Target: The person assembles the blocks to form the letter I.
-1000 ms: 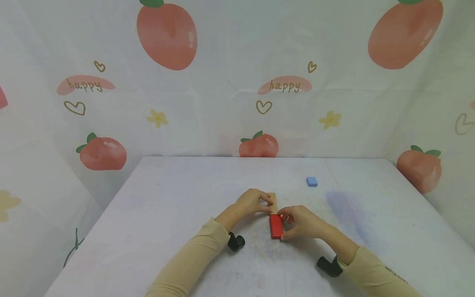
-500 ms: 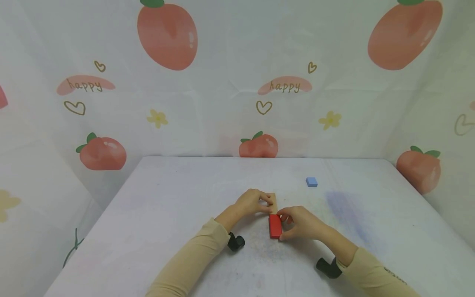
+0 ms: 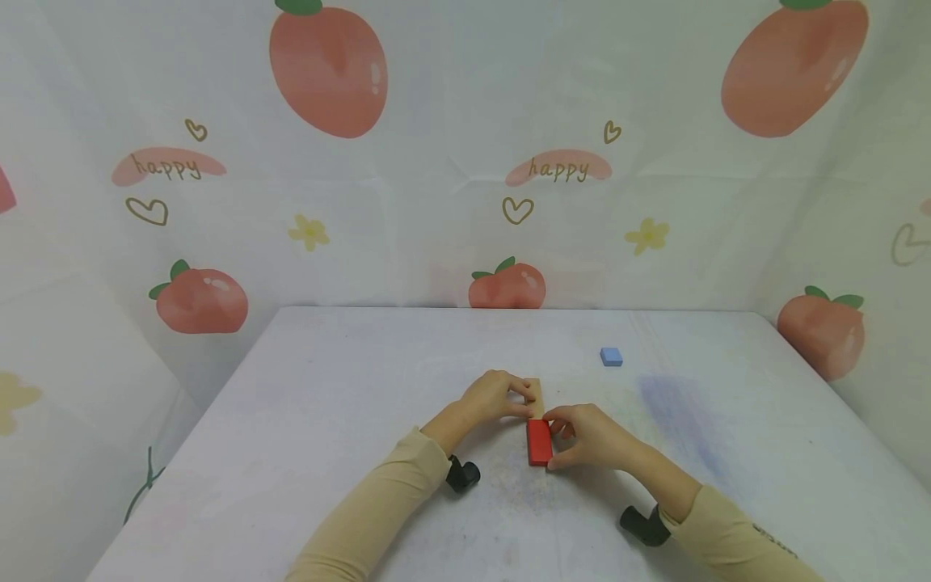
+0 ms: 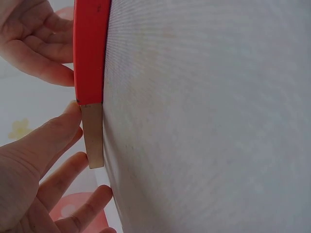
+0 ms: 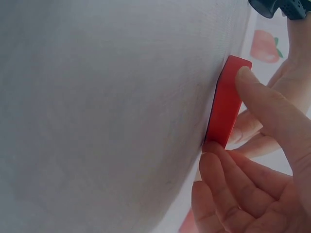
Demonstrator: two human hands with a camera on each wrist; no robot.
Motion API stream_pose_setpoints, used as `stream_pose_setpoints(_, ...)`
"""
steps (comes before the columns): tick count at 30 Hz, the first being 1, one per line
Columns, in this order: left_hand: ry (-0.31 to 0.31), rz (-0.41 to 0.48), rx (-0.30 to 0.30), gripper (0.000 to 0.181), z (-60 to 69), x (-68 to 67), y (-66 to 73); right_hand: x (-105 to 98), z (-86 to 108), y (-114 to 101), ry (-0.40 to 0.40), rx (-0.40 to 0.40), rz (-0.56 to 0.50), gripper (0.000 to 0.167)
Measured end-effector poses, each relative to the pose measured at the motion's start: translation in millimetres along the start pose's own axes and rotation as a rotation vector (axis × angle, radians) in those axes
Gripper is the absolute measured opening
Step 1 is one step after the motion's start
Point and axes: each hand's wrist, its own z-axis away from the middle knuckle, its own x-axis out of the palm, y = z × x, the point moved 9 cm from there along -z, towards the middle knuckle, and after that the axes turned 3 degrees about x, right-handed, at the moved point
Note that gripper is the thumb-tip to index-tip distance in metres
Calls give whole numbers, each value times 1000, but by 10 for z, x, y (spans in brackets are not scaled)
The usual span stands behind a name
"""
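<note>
A red rectangular block (image 3: 539, 443) and a plain wooden block (image 3: 537, 398) lie end to end on the table, the red one nearer the person. Their ends meet in the left wrist view, where the wooden block (image 4: 93, 138) looks slimmer than the red block (image 4: 90, 53). My left hand (image 3: 492, 396) holds the wooden block from its left, thumb by the joint and fingers towards the far end. From the right, my right hand (image 3: 595, 436) grips the red block, thumb near its close end and fingers by the joint (image 5: 214, 145).
A small blue block (image 3: 611, 356) sits farther back to the right on the white table (image 3: 364, 364). Black wrist cameras, such as the right one (image 3: 644, 525), hang under both forearms close to the tabletop. A printed cloth (image 3: 436, 242) closes off the back.
The red block and my right hand have shifted slightly left, bringing the red block more in line with the wooden one. My left hand and the wooden block stay put.
</note>
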Motion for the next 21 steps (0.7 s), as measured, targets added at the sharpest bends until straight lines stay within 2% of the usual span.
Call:
stream_pose_setpoints(6,3,7,-3,27,1,-1,-1,-12,-2,31,-2,18,-3,60)
stream_pose_setpoints(21,-4,17,-11,28,-11,15,-30,-31,-16,56,10,20,6,51)
